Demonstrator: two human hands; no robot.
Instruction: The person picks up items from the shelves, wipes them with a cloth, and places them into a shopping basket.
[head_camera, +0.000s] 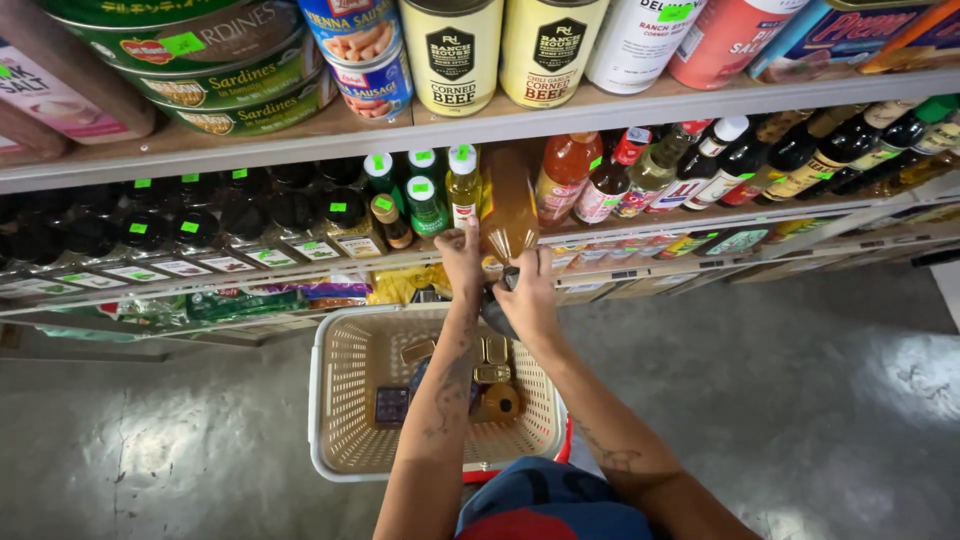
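We see both hands raised to the front edge of the middle shelf, gripping a tall amber bottle that stands at that edge. The left hand wraps the bottle's lower left side, fingers curled around it; the right hand presses against its base from the right, fingers closed on the bottle, and a dark thing we cannot make out sits tucked under that palm.

The bottle is hemmed in closely. A yellow bottle with a green cap stands just beside it on the left, and an orange-red sauce bottle just beside it on the right. Above, the underside of the upper shelf, loaded with cans, leaves little headroom over the bottle's top.

Directly below the hands a cream plastic basket sits on the grey floor, its rim near the shelf front and small jars already inside. To either side of the basket the floor lies open.
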